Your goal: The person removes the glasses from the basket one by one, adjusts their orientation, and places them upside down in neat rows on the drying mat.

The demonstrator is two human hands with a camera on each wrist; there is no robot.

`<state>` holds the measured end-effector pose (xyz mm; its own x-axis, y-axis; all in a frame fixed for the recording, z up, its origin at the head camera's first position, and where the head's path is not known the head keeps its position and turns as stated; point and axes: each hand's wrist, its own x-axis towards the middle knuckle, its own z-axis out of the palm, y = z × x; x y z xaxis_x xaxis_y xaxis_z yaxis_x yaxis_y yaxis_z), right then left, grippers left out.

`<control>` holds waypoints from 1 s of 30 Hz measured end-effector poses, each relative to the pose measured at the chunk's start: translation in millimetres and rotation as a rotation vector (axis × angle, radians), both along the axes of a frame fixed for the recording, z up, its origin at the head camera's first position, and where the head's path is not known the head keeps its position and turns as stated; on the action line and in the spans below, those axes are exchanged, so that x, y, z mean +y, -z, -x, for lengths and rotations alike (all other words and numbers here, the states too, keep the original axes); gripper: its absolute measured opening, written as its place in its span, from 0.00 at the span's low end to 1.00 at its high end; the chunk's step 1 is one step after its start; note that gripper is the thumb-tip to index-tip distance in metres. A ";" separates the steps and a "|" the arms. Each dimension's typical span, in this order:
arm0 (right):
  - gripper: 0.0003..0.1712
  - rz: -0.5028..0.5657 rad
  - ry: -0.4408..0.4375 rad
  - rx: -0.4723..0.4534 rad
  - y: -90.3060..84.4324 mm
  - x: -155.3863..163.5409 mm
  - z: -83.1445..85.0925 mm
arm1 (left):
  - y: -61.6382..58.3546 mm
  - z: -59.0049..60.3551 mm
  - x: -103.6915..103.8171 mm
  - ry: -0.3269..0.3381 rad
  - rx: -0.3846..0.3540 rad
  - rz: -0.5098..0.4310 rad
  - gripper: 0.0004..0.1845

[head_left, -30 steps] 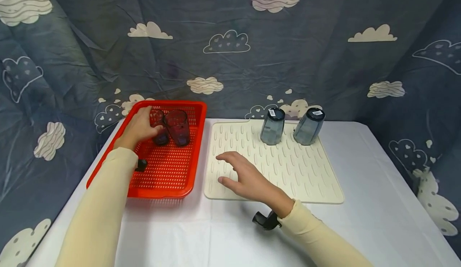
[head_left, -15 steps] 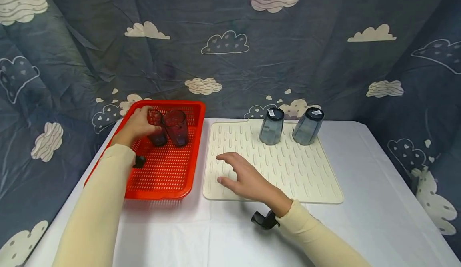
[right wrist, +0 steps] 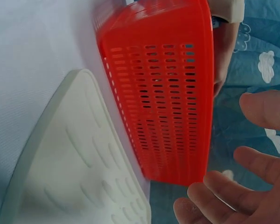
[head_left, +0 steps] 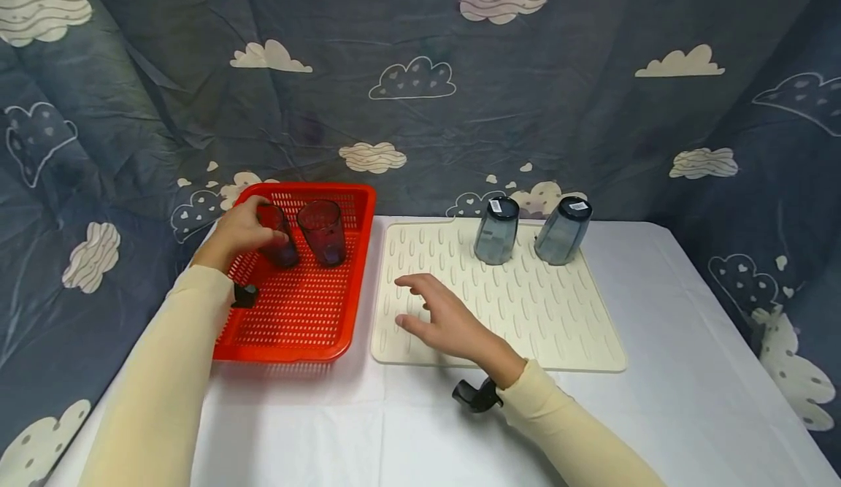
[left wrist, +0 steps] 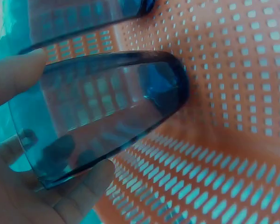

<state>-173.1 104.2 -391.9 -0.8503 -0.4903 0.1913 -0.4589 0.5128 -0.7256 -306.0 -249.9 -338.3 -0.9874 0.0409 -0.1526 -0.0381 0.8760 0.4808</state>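
The left hand [head_left: 239, 230] grips a dark tumbler [head_left: 276, 235] inside the red basket [head_left: 296, 319], beside a second tumbler [head_left: 322, 231]. The right hand [head_left: 443, 319] hovers with fingers spread and relaxed over the cream drying mat [head_left: 558, 319], holding nothing.

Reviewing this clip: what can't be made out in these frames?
- Left hand, head view: its grip on the glass; the fingers are behind the glass.
- Right hand, head view: whether it touches the mat.
- Right wrist view: the glasses, hidden by the basket wall.
- Labels on the upturned cups: too small.
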 end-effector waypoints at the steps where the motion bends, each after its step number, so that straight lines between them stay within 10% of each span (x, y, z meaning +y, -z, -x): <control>1: 0.30 0.004 -0.001 -0.003 1.1 -0.3 0.0 | -1.8 -2.6 -3.0 -0.011 0.000 0.005 0.47; 14: 0.30 0.038 0.002 0.009 2.3 -9.7 9.4 | -26.8 -29.8 -24.8 -0.006 0.043 0.034 0.44; 30: 0.30 0.111 0.025 -0.049 -4.0 -17.6 15.7 | -80.0 -74.1 -2.0 0.101 0.169 0.013 0.46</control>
